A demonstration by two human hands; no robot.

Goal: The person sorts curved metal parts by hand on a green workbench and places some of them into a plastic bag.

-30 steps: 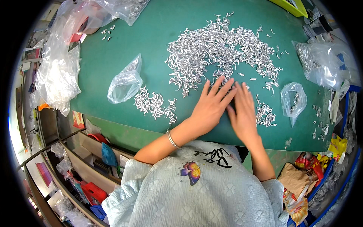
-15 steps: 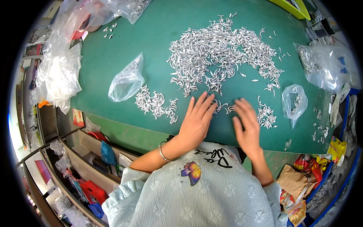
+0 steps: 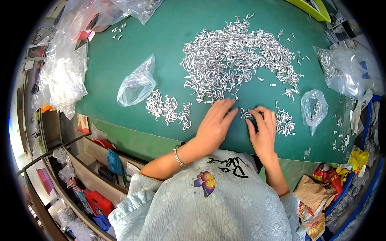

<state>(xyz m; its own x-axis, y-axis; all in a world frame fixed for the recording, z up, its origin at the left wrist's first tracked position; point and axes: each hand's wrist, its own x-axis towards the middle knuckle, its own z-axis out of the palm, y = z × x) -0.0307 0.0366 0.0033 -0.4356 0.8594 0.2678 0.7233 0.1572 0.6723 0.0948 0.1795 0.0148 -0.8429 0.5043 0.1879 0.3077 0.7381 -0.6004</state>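
Note:
A large heap of small curved silvery metal pieces lies on the green tabletop. My left hand rests at its near edge, fingers slightly bent and reaching over pieces there; its fingertips are partly hidden. A few loose curved pieces sit between my two hands. Close beside them is my right hand, thumb and curled fingers apart, with the fingertips touching or almost touching the pieces. A smaller pile of the same pieces lies left of my left hand, and another small pile is just right of my right hand.
Open clear plastic bags lie on the left and on the right, the right one holding some pieces. Bigger plastic bags crowd the table's left edge, and a filled bag the right. A yellow-green bin stands far right.
My left hand has shifted right and its fingers have bent from a straighter spread. My right hand's fingers have curled in toward the few pieces between the hands.

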